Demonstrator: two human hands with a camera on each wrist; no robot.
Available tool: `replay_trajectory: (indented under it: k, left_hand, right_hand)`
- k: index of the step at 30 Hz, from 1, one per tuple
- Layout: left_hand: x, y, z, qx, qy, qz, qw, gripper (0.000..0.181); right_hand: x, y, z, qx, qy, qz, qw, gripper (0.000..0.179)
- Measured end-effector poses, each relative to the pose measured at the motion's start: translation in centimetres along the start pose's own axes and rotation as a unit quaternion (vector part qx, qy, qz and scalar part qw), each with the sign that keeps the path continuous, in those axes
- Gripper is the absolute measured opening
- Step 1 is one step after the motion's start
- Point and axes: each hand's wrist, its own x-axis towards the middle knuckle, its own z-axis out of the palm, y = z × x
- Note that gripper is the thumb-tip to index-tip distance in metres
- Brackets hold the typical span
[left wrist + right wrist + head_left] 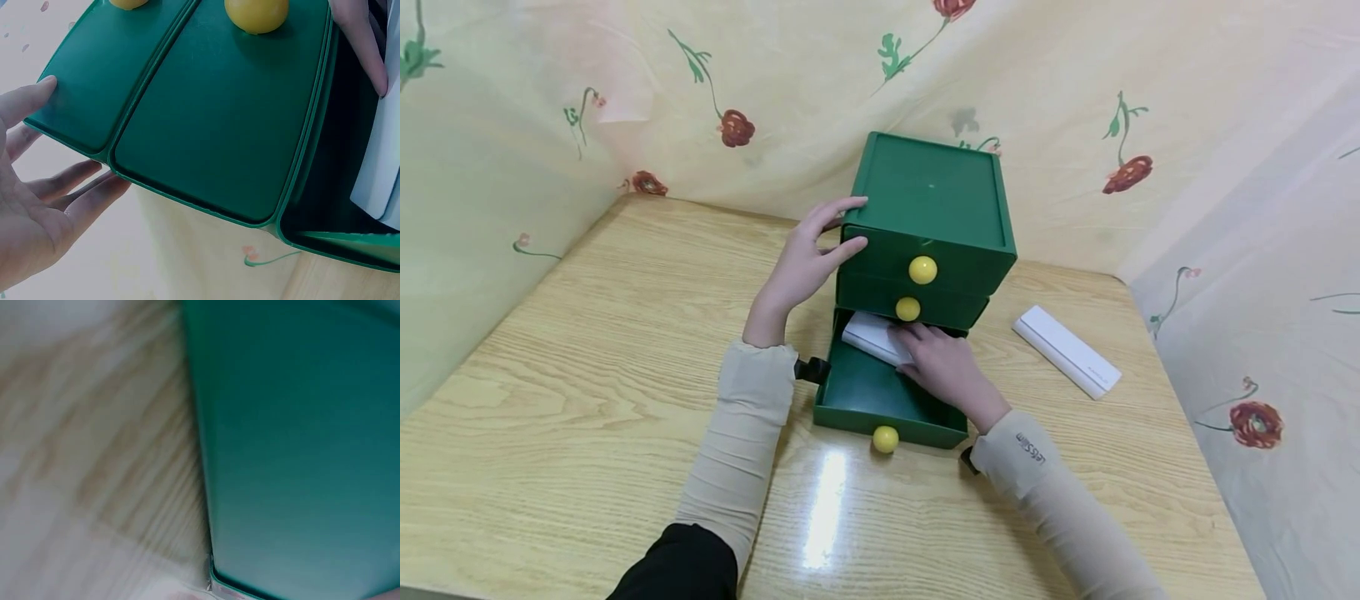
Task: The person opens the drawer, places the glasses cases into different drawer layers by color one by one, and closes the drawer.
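Note:
A small green drawer cabinet (936,192) with round yellow knobs stands on the table, its bottom drawer (850,392) pulled out. My left hand (801,262) rests against the cabinet's upper left side. In the left wrist view its thumb (31,100) lies on the front of the top drawer, with the other fingers along the side. Inside the bottom drawer, my right hand (943,367) grips the right end of a slim white oblong case (872,335). That case lies slantwise near the back of the drawer, its right end hidden by the hand.
A second white case (1067,350) with small lettering lies on the wooden table (587,400), right of the cabinet. Behind hangs a flowered cloth (805,92). The right wrist view is filled by a blurred green drawer wall (300,456) and wood grain.

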Motion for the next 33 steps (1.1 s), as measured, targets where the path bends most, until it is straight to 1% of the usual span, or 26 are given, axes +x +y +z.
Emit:
replay_trajectory:
  k: [5,8,13,17,22,28,33]
  left_hand:
    - [0.0,0.1,0.1,0.001,0.001,0.002,1.0000,0.049]
    - [0.0,0.1,0.1,0.004,0.001,0.003,1.0000,0.049]
    - [-0.1,0.3,0.1,0.004,0.001,0.001,1.0000,0.049]
    - [-0.1,0.4,0.1,0.004,0.001,0.001,1.0000,0.049]
    - [0.0,0.3,0.1,0.005,0.001,0.000,1.0000,0.049]
    - [0.0,0.3,0.1,0.003,0.001,-0.001,1.0000,0.049]
    - [0.0,0.2,0.1,0.004,0.000,-0.007,1.0000,0.049]
  right_hand:
    - [0.0,0.1,0.3,-0.004,0.007,0.005,1.0000,0.053]
    - [-0.1,0.2,0.2,0.004,0.008,0.006,0.9999,0.052]
    - [-0.6,0.3,-0.3,0.027,-0.004,0.012,0.9995,0.050]
    - [-1.1,0.4,-0.9,0.033,-0.016,0.020,0.9991,0.049]
    - [-1.7,0.4,-1.5,0.042,-0.016,0.020,0.9988,0.048]
    - [-2.8,0.3,-2.1,0.059,-0.007,0.023,0.9979,0.048]
    - [-3.8,0.2,-2.6,0.063,0.007,0.015,0.9979,0.049]
